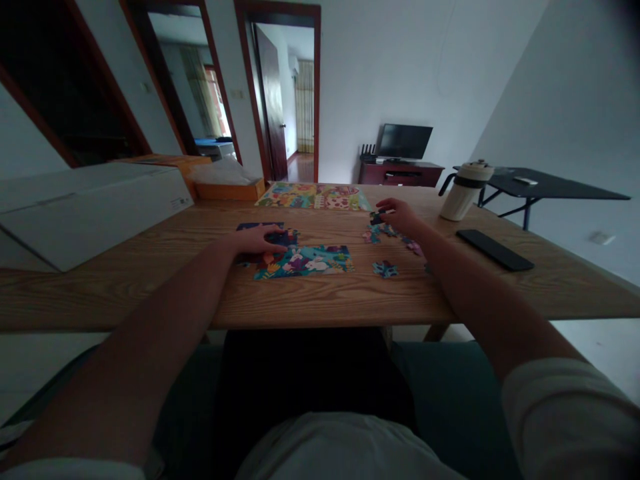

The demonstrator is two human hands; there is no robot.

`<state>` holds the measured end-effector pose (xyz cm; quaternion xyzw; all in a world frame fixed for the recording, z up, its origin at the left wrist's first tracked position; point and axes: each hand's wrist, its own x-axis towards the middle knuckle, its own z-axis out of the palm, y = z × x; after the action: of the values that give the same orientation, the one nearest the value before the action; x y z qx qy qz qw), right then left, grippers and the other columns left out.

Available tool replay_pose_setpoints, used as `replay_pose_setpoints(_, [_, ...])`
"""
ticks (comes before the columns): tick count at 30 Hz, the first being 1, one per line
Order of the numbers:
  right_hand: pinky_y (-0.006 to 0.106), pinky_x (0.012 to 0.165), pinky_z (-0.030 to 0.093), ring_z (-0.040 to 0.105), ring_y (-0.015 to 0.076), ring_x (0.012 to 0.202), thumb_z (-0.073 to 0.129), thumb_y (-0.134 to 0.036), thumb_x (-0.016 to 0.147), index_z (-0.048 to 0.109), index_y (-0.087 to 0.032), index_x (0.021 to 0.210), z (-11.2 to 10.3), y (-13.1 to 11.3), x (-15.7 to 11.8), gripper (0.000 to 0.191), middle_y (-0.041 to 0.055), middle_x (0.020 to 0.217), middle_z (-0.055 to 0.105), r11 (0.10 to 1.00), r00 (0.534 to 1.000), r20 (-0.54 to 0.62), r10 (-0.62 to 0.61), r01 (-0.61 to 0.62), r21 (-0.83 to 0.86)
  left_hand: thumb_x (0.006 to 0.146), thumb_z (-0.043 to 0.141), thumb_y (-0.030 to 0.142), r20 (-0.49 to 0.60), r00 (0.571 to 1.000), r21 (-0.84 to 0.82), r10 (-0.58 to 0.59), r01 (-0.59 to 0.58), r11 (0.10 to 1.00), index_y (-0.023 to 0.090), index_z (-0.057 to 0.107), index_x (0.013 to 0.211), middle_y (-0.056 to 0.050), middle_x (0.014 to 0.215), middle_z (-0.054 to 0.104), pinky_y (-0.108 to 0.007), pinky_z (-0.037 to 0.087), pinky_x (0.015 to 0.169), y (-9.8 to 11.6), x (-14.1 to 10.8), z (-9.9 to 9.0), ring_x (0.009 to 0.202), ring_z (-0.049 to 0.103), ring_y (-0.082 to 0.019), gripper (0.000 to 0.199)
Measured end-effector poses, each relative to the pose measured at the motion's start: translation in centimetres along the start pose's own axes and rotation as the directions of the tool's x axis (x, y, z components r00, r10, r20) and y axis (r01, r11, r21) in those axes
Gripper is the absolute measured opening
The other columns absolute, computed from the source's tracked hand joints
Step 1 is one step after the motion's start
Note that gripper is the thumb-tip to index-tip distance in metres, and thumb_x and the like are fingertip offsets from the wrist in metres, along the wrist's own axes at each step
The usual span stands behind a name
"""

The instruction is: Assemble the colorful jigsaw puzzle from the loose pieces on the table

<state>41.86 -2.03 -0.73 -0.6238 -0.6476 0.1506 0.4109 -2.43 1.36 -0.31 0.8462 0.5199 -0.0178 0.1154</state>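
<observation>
A partly joined jigsaw puzzle (pixel 316 261) with white rabbits on a blue-green ground lies on the wooden table. My left hand (pixel 257 240) lies over its upper left part, fingers stretched out and touching the dark blue section, some of which is hidden beneath. To the right, my right hand (pixel 397 215) pinches a dark puzzle piece (pixel 377 218) between thumb and fingers, just above loose pieces (pixel 371 235). A small joined cluster of teal pieces (pixel 385 269) sits nearer the front, apart from the rabbit section.
Behind the puzzle lies a colourful picture sheet (pixel 315 197). A white box (pixel 95 207) and an orange tissue box (pixel 227 191) stand at left. On the right are a cream mug with a handle (pixel 465 193) and a black phone-like slab (pixel 494 250). The table's front edge runs before me.
</observation>
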Motion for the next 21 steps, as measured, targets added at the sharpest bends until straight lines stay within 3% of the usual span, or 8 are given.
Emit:
replay_pose_setpoints(3, [0.039, 0.085, 0.061, 0.073, 0.0245, 0.091, 0.071, -0.010, 0.080, 0.073, -0.014, 0.109, -1.6, 0.6, 0.2, 0.029, 0.0147, 0.109, 0.076, 0.985, 0.997, 0.032, 0.070, -0.064, -0.162, 0.076, 0.060, 0.086, -0.007, 1.000, -0.003, 0.003, -0.003, 1.000, 0.032, 0.041, 0.162, -0.007, 0.171, 0.033, -0.047, 0.028, 0.123, -0.2, 0.2, 0.1, 0.154, 0.032, -0.039, 0.103])
replay_pose_setpoints(7, [0.041, 0.091, 0.059, 0.073, 0.0266, 0.098, 0.070, -0.020, 0.088, 0.076, -0.017, 0.114, -7.0, 1.3, -0.2, 0.027, 0.0133, 0.113, 0.077, 0.926, 0.996, 0.080, 0.028, 0.004, -0.377, 0.076, 0.061, 0.084, -0.007, 1.000, 0.001, -0.002, 0.002, 1.000, 0.033, 0.041, 0.162, -0.006, 0.170, 0.033, -0.048, 0.027, 0.123, -0.2, 0.2, 0.1, 0.154, 0.032, -0.039, 0.102])
replay_pose_setpoints(10, [0.044, 0.092, 0.058, 0.074, 0.0284, 0.093, 0.072, -0.026, 0.088, 0.079, -0.019, 0.109, -12.0, 1.7, -2.4, 0.024, 0.0123, 0.109, 0.078, 0.872, 0.965, 0.255, 0.068, 0.067, -0.486, 0.075, 0.060, 0.084, -0.004, 1.000, 0.008, 0.002, -0.002, 1.000, 0.031, 0.042, 0.162, -0.007, 0.170, 0.034, -0.046, 0.026, 0.123, -0.1, 0.2, -0.2, 0.153, 0.035, -0.038, 0.103])
replay_pose_setpoints(13, [0.047, 0.092, 0.057, 0.074, 0.0315, 0.095, 0.079, -0.034, 0.084, 0.082, -0.025, 0.104, -15.3, 2.3, -6.3, 0.022, 0.0093, 0.106, 0.080, 0.839, 0.913, 0.368, 0.177, 0.055, -0.541, 0.073, 0.060, 0.086, -0.008, 1.000, 0.005, 0.006, -0.006, 1.000, 0.029, 0.044, 0.161, -0.009, 0.169, 0.037, -0.044, 0.029, 0.122, -0.2, 0.4, -0.3, 0.150, 0.040, -0.038, 0.106])
replay_pose_setpoints(17, [0.051, 0.092, 0.057, 0.074, 0.0340, 0.097, 0.081, -0.042, 0.080, 0.082, -0.028, 0.106, -16.4, 3.6, -10.1, 0.029, 0.0099, 0.108, 0.080, 0.822, 0.867, 0.434, 0.243, 0.053, -0.567, 0.070, 0.058, 0.088, -0.018, 1.000, 0.003, -0.006, 0.006, 1.000, 0.027, 0.045, 0.160, -0.011, 0.168, 0.038, -0.045, 0.030, 0.122, -0.5, 0.6, -0.3, 0.148, 0.043, -0.038, 0.109])
replay_pose_setpoints(21, [0.049, 0.094, 0.056, 0.072, 0.0349, 0.104, 0.075, -0.053, 0.084, 0.081, -0.025, 0.109, -14.0, 4.1, -8.6, 0.038, 0.0131, 0.112, 0.079, 0.827, 0.888, 0.415, 0.196, 0.078, -0.557, 0.069, 0.060, 0.087, -0.032, 0.999, -0.010, -0.002, 0.001, 1.000, 0.025, 0.046, 0.160, -0.011, 0.167, 0.040, -0.043, 0.032, 0.121, -0.6, 0.5, -0.4, 0.149, 0.042, -0.038, 0.111])
